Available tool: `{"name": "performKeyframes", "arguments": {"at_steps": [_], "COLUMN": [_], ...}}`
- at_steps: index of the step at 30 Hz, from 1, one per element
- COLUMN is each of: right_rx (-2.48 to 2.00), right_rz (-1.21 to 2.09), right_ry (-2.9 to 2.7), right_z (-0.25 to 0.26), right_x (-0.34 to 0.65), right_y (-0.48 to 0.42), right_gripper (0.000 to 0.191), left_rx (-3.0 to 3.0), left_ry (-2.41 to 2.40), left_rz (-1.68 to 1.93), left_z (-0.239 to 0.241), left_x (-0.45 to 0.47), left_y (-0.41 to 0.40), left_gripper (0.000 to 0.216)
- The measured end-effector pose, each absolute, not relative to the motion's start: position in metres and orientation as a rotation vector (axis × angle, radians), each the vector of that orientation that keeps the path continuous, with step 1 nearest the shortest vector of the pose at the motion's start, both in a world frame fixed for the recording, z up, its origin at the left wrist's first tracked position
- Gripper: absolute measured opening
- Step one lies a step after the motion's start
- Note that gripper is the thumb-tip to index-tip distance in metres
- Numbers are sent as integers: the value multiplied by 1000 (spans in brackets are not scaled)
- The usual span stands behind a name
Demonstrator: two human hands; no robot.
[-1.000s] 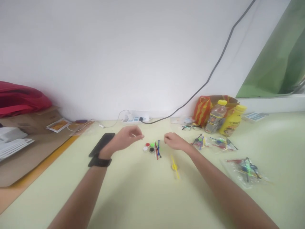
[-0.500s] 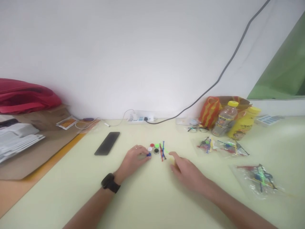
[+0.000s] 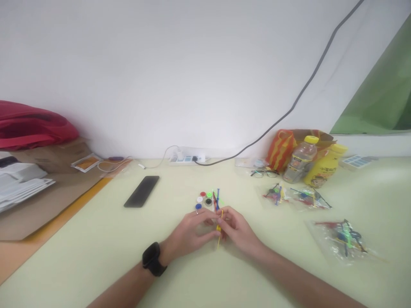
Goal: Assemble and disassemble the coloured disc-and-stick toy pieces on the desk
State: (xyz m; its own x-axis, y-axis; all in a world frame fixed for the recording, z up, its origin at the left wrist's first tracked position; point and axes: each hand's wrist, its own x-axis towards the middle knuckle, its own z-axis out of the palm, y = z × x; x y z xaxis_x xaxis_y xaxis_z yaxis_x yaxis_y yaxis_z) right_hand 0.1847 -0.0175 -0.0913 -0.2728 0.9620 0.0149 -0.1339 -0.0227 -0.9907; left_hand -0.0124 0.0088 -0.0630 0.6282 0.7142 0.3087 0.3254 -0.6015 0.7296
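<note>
My left hand [image 3: 189, 233], with a ring and a black watch on its wrist, pinches a thin yellow plastic stick [image 3: 218, 240] from the left. From the right, the fingertips of my right hand [image 3: 240, 231] close on that same stick. It stands roughly lengthwise between both hands, with a thicker yellow part near the middle; the fingers cover some of it. Just beyond lie small round discs: a blue disc [image 3: 198, 206], a white disc [image 3: 199, 199], a red disc [image 3: 203, 194], a black disc [image 3: 208, 201] and a green disc [image 3: 209, 195]. Beside them is a blue stick [image 3: 218, 197] among other coloured sticks.
A phone [image 3: 141, 191] lies to the left. Clear bags of coloured plastic parts [image 3: 346, 239] are on the right, with glasses [image 3: 264, 173], a clear bottle [image 3: 300, 160] and a yellow bottle [image 3: 326, 167] behind. A power strip [image 3: 188, 158] sits against the wall.
My left hand has left the blue disc and moved right and nearer. My right hand has come in leftward, and both now meet on the yellow stick.
</note>
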Motion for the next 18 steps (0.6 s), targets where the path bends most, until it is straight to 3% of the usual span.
{"name": "performKeyframes", "arguments": {"at_steps": [9, 18], "right_rx": [-872, -848], "right_rz": [1606, 1665], "right_ry": [-1271, -1270], "right_z": [-99, -96], "right_x": [193, 196], "right_y": [-7, -5], "right_gripper": [51, 36], "left_rx": [2270, 2316], "left_ry": [747, 658], "left_rz": [904, 837], "left_z": [-74, -72], "left_x": [-12, -10], "left_y": [14, 10], "left_gripper": [15, 21]}}
